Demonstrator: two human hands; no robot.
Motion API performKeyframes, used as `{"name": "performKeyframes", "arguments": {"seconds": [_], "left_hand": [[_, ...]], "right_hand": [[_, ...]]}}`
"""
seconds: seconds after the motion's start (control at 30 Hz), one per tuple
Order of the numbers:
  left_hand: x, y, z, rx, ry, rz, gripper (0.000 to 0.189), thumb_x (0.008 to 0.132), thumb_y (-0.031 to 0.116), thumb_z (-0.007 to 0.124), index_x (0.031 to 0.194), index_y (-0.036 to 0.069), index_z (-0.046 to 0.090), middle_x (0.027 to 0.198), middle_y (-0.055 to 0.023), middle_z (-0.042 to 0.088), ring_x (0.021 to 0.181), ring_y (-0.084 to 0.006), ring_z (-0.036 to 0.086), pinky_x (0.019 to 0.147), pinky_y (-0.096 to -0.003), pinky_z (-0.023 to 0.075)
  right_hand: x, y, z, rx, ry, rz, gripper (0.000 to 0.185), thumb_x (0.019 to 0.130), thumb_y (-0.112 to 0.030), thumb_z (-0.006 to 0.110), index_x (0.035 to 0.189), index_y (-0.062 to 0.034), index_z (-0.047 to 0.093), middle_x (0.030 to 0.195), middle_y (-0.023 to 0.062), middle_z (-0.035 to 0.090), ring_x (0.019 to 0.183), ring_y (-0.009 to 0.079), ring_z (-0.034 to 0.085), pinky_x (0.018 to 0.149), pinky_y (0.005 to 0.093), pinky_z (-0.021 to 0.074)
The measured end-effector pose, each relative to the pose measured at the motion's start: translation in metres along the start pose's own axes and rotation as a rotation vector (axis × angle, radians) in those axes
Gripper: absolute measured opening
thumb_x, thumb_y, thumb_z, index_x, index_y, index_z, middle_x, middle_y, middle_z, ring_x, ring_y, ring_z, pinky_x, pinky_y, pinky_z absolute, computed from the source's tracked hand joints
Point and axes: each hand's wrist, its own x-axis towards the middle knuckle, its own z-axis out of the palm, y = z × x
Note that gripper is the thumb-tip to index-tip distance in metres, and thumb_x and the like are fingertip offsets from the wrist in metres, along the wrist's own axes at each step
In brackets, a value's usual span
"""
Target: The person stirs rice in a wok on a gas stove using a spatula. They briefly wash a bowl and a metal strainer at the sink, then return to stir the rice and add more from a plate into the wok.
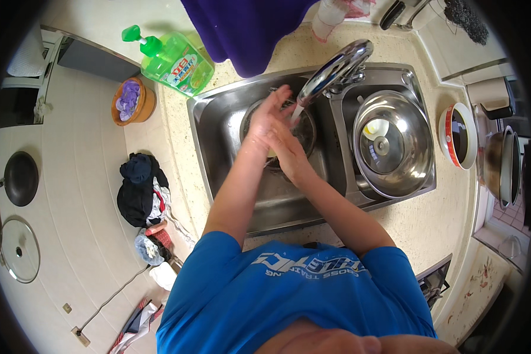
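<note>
Over the left basin of a stainless steel sink [223,128], my left hand [265,121] is wet, with its fingers apart and nothing in it. My right hand [290,150] lies against the left hand near its wrist; how far its fingers wrap round is hidden. Water [296,113] runs from the chrome faucet [325,73] close beside the left fingers. Below both hands, a round vessel [309,137] stands in the basin, its contents mostly covered. In the right basin rests a large steel bowl [407,150] with a small white and yellow piece [376,128] inside.
A green pump bottle of dish soap [177,64] stands at the sink's back left corner. A purple cloth [252,31] hangs behind the sink. A white bowl with a red band [470,137] sits right of the sink. A brown pot [147,109] and dark cloths [135,201] lie left.
</note>
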Motion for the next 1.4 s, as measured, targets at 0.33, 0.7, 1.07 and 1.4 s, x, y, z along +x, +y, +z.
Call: {"name": "performKeyframes", "arguments": {"seconds": [0.33, 0.7, 1.07, 1.4], "left_hand": [[-0.011, -0.040, 0.020, 0.104, 0.219, 0.056, 0.045, 0.097, 0.047, 0.048, 0.120, 0.008, 0.055, 0.116, -0.0094, 0.061, 0.104, -0.0209, 0.059, 0.089, -0.0358, 0.0490], [-0.047, 0.017, 0.018, -0.009, -0.426, -0.144, 0.054, 0.095, 0.053, 0.048, 0.122, 0.007, 0.058, 0.116, -0.0113, 0.058, 0.088, -0.0216, 0.057, 0.078, -0.0348, 0.0505], [0.040, -0.092, -0.028, 0.114, 0.152, 0.083, 0.025, 0.093, 0.027, 0.058, 0.101, 0.004, 0.064, 0.095, -0.0117, 0.061, 0.085, -0.0217, 0.057, 0.078, -0.0329, 0.0475], [0.024, -0.056, -0.031, 0.850, 0.403, 0.752, 0.022, 0.096, 0.020, 0.054, 0.085, 0.004, 0.065, 0.089, -0.0095, 0.068, 0.078, -0.0243, 0.065, 0.071, -0.0358, 0.0514]], "right_hand": [[0.040, 0.033, -0.027, -0.377, 0.232, -0.101, 0.016, 0.085, -0.014, 0.059, 0.097, -0.0041, 0.062, 0.096, 0.0172, 0.064, 0.090, 0.0362, 0.061, 0.077, 0.0402, 0.0498], [0.004, -0.042, -0.022, -0.358, -0.124, -0.370, 0.042, 0.093, -0.028, 0.048, 0.123, 0.0001, 0.054, 0.125, 0.0204, 0.054, 0.119, 0.0340, 0.050, 0.100, 0.0400, 0.0385], [0.040, 0.002, -0.024, 0.451, 0.089, 0.140, 0.033, 0.092, -0.029, 0.056, 0.076, -0.0023, 0.065, 0.082, 0.0082, 0.065, 0.084, 0.0173, 0.060, 0.081, 0.0302, 0.0449], [0.027, 0.043, -0.031, 0.861, 0.125, 0.422, 0.027, 0.095, -0.025, 0.054, 0.105, -0.0004, 0.061, 0.102, 0.0115, 0.068, 0.096, 0.0195, 0.064, 0.086, 0.0312, 0.0490]]}}
